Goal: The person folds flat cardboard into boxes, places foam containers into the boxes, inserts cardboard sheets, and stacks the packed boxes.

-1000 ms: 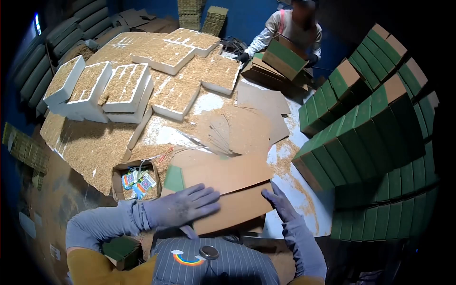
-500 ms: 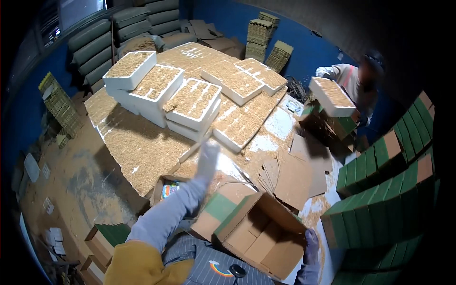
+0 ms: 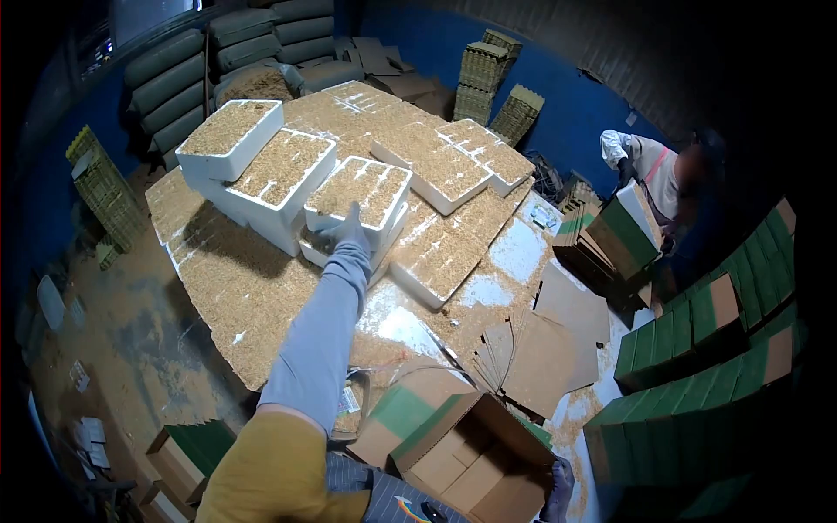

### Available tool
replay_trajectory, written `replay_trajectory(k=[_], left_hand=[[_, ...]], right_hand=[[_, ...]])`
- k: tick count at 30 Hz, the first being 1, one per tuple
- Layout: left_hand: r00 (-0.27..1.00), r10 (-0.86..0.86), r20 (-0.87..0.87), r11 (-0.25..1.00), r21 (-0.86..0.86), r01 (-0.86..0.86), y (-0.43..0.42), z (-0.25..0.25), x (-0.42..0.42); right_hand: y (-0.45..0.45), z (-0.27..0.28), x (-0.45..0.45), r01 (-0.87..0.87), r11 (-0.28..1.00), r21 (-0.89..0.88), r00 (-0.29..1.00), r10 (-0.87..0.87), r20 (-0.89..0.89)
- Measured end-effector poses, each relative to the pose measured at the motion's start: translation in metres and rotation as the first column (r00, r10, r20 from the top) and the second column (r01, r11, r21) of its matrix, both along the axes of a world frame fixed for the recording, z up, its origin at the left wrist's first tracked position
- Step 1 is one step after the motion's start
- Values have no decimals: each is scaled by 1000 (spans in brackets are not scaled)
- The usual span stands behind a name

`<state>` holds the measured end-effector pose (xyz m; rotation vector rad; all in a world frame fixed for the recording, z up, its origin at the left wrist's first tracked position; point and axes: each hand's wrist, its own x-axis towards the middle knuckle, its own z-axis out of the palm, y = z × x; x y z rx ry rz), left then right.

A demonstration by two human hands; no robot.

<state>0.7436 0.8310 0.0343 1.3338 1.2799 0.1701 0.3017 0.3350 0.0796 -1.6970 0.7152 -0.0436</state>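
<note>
Read from the middle of the view, the left hand (image 3: pixel 344 234) is at 10 o'clock, touching the near end of a white foam tray (image 3: pixel 362 190) filled with brown shavings at 11 o'clock. One finger stands apart and reaches up over the rim; the others are partly hidden, so I cannot tell whether they grip. That tray sits on another foam tray (image 3: pixel 390 248). More filled trays (image 3: pixel 283 170) are stacked at 10 o'clock.

The right hand (image 3: pixel 560 492), at 5 o'clock, has its fingers clamped on the right-hand edge of an open carton (image 3: pixel 475 449), which tilts with its mouth up, between 5 and 6 o'clock. A small box of packets (image 3: pixel 350 403) is at 7 o'clock, beside the left sleeve (image 3: pixel 309 349). Flat cardboard sheets (image 3: pixel 567 327) and rows of green cartons (image 3: pixel 689 401) are at 4 o'clock; between 2 and 3, a co-worker (image 3: pixel 658 170) handles a green carton (image 3: pixel 623 235)
</note>
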Motion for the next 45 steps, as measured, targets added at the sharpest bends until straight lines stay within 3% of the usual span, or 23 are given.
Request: replay_trajectory(k=[1,2,4,5,6,8,12,14,15,16,18,23,24,26,30,32,34,36,37,39,41,43,45], left_hand=[[996,2,89,998,-69,4,2,6,-3],[937,249,246,966,0,-257,6,-39,29],[744,269,612,877,-474,73,-18,51,-57],[685,190,703,831,-487,270,-1,17,-52],[748,258,612,778,-591,215,-2,25,-64],[576,138,805,688,-496,529,-15,41,-107],[529,-181,830,530,-370,763,-60,86,-176],[426,-271,863,308,-342,888,-94,122,-215],[338,-435,834,308,-215,927,-117,141,-235],[475,-416,775,184,-440,879,-140,151,-247],[209,-628,749,61,-221,973,-176,139,-270],[121,-610,783,-58,-197,979,-214,105,-315],[104,-717,690,55,-92,994,-206,106,-324],[239,-736,633,64,-287,956,-181,132,-343],[141,-850,507,93,-118,989,-148,126,-359],[75,-904,420,43,-85,995,-142,88,-356],[-79,-979,190,-26,268,963,-153,65,-364],[-64,-998,-27,-70,369,927,-155,46,-370],[-50,-998,-27,-57,369,928,-162,57,-370],[-6,-924,-383,-124,283,951,-181,90,-376],[86,-957,-278,-118,641,759,-185,71,-383],[97,-977,-192,-101,805,584,-178,77,-389],[155,-987,-32,59,837,544,-166,98,-398]], right_hand=[[0,-2,3,10,1000,0,1000,-10,-2],[-2,-3,4,19,1000,-1,1000,-19,-1],[-2,-5,7,28,1000,7,1000,-27,-5],[-3,-6,8,29,1000,6,1000,-29,-7],[-4,-7,8,32,999,11,999,-32,-7],[-10,-11,4,32,999,32,999,-32,-3],[-21,-7,15,-107,994,17,994,106,39],[-16,12,31,-165,980,111,986,162,41],[-22,8,42,-124,978,165,992,127,-3],[-31,4,52,-111,972,208,993,117,-17],[-47,-6,68,-132,963,234,990,138,-7],[-67,-30,72,-231,960,160,971,218,97],[-67,-33,70,-265,957,118,960,250,126],[-64,-36,64,-367,929,-34,911,367,188],[-40,-28,54,-560,720,-410,746,653,128],[-37,-29,50,-577,746,-332,770,633,86],[-44,13,61,-600,784,156,781,617,-98],[-78,-17,88,-469,818,333,874,485,39],[-98,-46,112,-382,909,168,924,382,36],[-116,-97,148,-180,978,-107,983,183,16],[-125,-164,178,-66,837,-543,998,61,-27],[-120,-206,193,55,993,-101,998,-54,11],[-115,-203,195,114,990,88,993,-117,33]])
